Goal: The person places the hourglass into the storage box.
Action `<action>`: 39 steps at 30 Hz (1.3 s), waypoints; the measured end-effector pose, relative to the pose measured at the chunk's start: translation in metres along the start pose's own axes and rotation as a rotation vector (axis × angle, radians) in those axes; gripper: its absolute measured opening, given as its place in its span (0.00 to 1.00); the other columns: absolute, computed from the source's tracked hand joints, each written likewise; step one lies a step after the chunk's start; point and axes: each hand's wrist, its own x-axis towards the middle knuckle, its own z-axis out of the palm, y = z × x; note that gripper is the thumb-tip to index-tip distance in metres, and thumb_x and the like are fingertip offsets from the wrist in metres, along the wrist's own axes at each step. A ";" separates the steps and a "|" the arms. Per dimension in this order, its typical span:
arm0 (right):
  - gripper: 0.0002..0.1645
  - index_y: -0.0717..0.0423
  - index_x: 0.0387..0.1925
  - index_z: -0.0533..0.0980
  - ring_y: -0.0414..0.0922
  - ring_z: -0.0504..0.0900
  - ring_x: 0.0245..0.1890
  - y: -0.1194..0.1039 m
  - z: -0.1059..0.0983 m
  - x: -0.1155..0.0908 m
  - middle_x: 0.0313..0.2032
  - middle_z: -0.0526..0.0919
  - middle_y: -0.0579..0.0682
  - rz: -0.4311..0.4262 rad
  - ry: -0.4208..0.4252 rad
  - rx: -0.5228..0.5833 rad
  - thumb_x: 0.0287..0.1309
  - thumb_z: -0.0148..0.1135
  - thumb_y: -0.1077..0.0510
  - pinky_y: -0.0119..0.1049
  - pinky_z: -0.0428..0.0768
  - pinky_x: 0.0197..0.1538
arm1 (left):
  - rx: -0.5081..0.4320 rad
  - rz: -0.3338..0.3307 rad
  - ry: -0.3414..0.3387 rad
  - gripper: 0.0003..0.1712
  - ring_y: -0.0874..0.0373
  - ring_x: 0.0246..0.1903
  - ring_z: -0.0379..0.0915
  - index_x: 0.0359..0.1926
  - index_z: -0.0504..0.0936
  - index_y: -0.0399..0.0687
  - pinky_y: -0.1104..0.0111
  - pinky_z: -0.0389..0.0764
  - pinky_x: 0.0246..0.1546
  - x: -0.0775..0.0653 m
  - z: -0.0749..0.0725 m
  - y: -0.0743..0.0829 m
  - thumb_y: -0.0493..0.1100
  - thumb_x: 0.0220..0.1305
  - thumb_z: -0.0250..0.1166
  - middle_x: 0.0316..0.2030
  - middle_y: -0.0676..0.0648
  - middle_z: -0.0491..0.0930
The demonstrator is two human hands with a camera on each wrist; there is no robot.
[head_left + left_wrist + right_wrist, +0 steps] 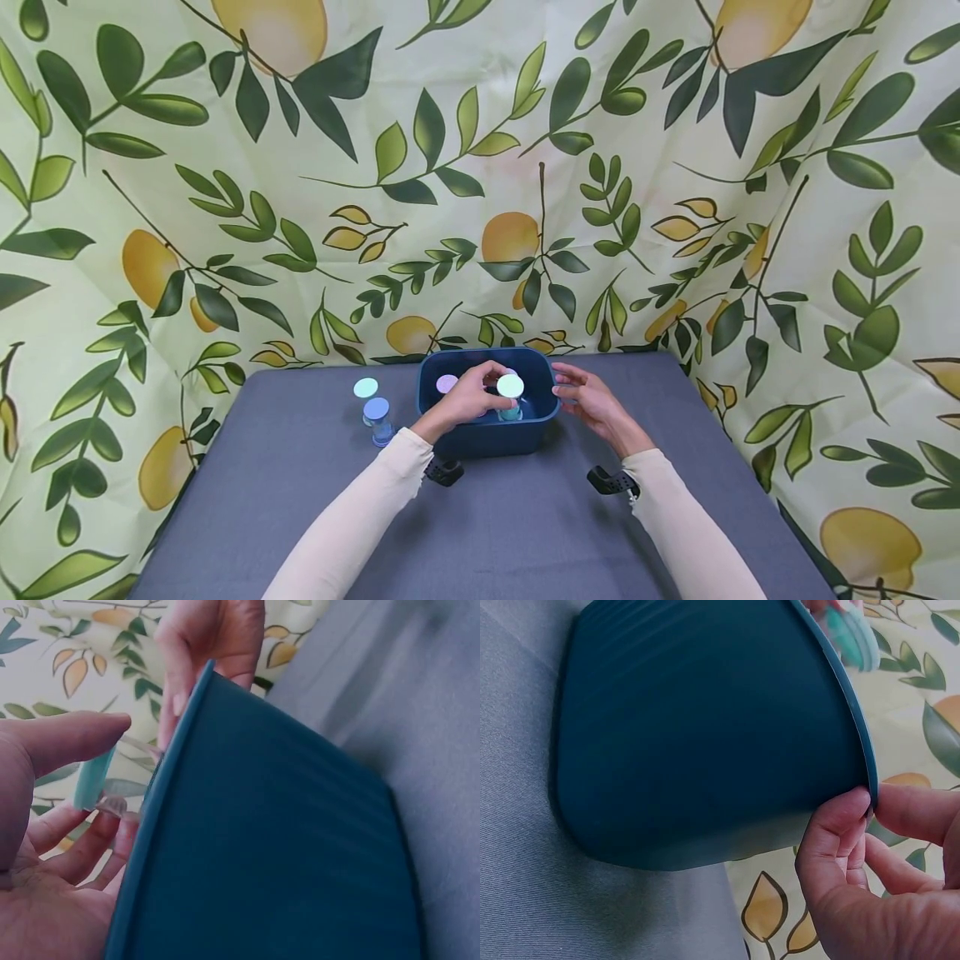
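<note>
A dark blue plastic bin (480,437) stands near the back of the table. My left hand (467,396) reaches over its front rim and pinches a sand timer with a mint-green cap (511,386) between thumb and fingers. In the left wrist view the timer's mint cap (94,780) shows between thumb and fingers, beside the bin's rim. At the bin's right end, my right hand (592,404) pinches the rim, thumb and finger on either side of it in the right wrist view. Inside the bin, a lilac-capped timer (446,383) shows on the left; my left hand partly hides the inside.
Left of the bin stand a blue sand timer (377,410) and, just behind it, another with a mint cap (366,387). A grey cloth covers the table (517,525). Behind it and at the sides hangs a curtain (450,217) printed with lemons and leaves.
</note>
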 end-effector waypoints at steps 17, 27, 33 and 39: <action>0.33 0.51 0.71 0.64 0.45 0.75 0.47 0.001 -0.002 0.000 0.52 0.70 0.51 -0.005 -0.008 0.001 0.66 0.56 0.65 0.35 0.80 0.46 | 0.034 -0.072 -0.151 0.19 0.54 0.44 0.76 0.46 0.79 0.42 0.61 0.76 0.53 0.020 0.013 -0.004 0.34 0.53 0.73 0.44 0.45 0.81; 0.32 0.52 0.71 0.64 0.45 0.75 0.47 0.002 -0.003 0.000 0.51 0.71 0.50 -0.012 -0.013 0.010 0.66 0.56 0.65 0.35 0.80 0.46 | 0.143 -0.054 -0.231 0.17 0.56 0.42 0.75 0.46 0.81 0.41 0.63 0.76 0.53 0.032 0.023 -0.010 0.32 0.54 0.71 0.43 0.45 0.82; 0.32 0.51 0.70 0.64 0.45 0.75 0.48 0.003 -0.002 0.001 0.51 0.71 0.49 0.002 -0.005 0.008 0.66 0.55 0.65 0.35 0.80 0.47 | 0.185 -0.047 -0.259 0.16 0.59 0.39 0.73 0.45 0.82 0.40 0.69 0.76 0.49 0.037 0.027 -0.014 0.30 0.54 0.70 0.40 0.45 0.82; 0.32 0.51 0.70 0.64 0.44 0.75 0.48 0.002 -0.002 0.001 0.51 0.71 0.49 0.002 -0.003 0.015 0.66 0.56 0.65 0.35 0.80 0.46 | 0.200 -0.096 -0.275 0.15 0.58 0.40 0.72 0.46 0.82 0.42 0.66 0.75 0.52 0.039 0.029 -0.017 0.30 0.56 0.68 0.41 0.47 0.81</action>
